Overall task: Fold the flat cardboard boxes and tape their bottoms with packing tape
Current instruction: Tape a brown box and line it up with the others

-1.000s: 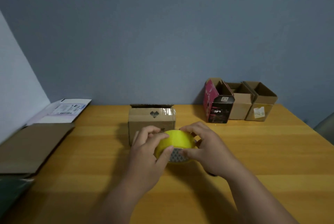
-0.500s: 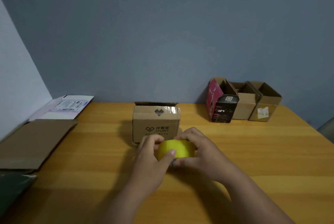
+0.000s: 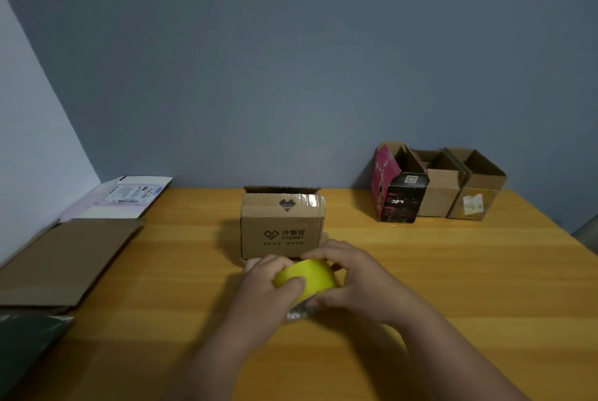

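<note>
A yellow roll of packing tape (image 3: 309, 277) is held just above the wooden table (image 3: 453, 287), in front of me. My left hand (image 3: 270, 292) grips its left side, thumb across the yellow face. My right hand (image 3: 354, 281) curls round its right side and top. Right behind the roll stands a folded brown box (image 3: 282, 227) with a printed logo and shiny tape along its top edge. Flat cardboard (image 3: 69, 258) lies at the table's left edge, beside a flat white printed box (image 3: 124, 198).
Three upright open boxes stand at the back right: a pink-and-black one (image 3: 396, 188) and two brown ones (image 3: 438, 188) (image 3: 479, 188). A dark flat sheet (image 3: 22, 345) lies at the near left corner. A grey wall rises behind the table.
Both hands and the tape roll dipped toward the table and came up a little again. The view shifted slightly, so the box behind shows more of its front.
</note>
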